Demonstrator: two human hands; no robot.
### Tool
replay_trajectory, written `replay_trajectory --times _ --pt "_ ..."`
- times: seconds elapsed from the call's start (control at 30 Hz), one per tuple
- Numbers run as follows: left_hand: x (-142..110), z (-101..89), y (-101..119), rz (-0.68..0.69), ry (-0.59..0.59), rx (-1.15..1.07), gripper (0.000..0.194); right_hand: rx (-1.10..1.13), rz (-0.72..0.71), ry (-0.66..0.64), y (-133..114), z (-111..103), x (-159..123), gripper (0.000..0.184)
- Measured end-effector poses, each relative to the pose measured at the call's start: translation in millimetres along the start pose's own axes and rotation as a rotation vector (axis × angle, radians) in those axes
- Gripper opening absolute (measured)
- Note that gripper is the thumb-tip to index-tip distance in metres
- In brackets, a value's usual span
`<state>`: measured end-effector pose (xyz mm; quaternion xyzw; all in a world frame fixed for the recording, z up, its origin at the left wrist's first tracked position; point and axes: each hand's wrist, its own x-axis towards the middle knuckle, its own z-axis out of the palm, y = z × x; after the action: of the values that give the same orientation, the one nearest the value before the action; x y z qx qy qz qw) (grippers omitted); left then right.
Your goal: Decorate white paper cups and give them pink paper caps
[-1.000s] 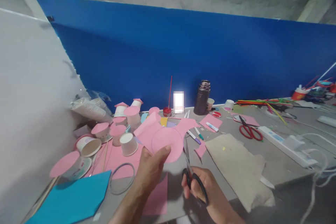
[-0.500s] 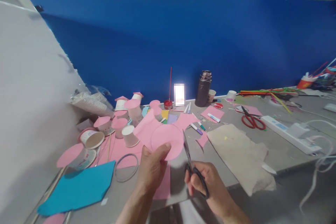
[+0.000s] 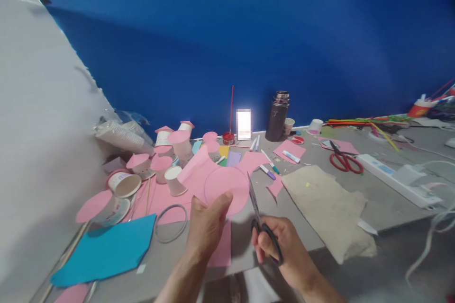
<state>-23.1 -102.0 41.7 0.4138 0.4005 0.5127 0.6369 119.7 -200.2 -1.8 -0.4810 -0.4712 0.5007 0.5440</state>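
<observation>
My left hand (image 3: pixel 208 222) pinches a sheet of pink paper (image 3: pixel 227 187) between thumb and fingers, above the table. A circle is drawn on the paper; its right side is cut to a rounded edge, and a strip of the sheet stretches off at the upper right. In my right hand (image 3: pixel 277 244) is a pair of black-handled scissors (image 3: pixel 256 208), thumb and fingers around the handles. Their blades point up and away, at the paper's right edge. Beside my left wrist lies a grey ring (image 3: pixel 171 240). More pink paper (image 3: pixel 223 251) lies beneath my hands.
Paper cups with pink tops (image 3: pixel 161 165) crowd the left, behind a blue sheet (image 3: pixel 106 251). A dark flask (image 3: pixel 277 117) and a bright phone-like screen (image 3: pixel 243 125) stand at the back. A beige cloth (image 3: pixel 323 208), red-handled scissors (image 3: pixel 345 163) and a power strip (image 3: pixel 394 180) lie at right.
The view has tilted slightly, so the scene sits a little higher and the right side shifts rightward. Both hands keep their grips, with the scissors still at the paper's right edge.
</observation>
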Motion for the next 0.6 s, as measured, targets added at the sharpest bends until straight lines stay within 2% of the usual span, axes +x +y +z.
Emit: replay_trajectory --times 0.6 --pt "3 -12.7 -7 -0.004 0.061 0.106 0.030 0.018 0.063 -0.010 1 5 3 0.076"
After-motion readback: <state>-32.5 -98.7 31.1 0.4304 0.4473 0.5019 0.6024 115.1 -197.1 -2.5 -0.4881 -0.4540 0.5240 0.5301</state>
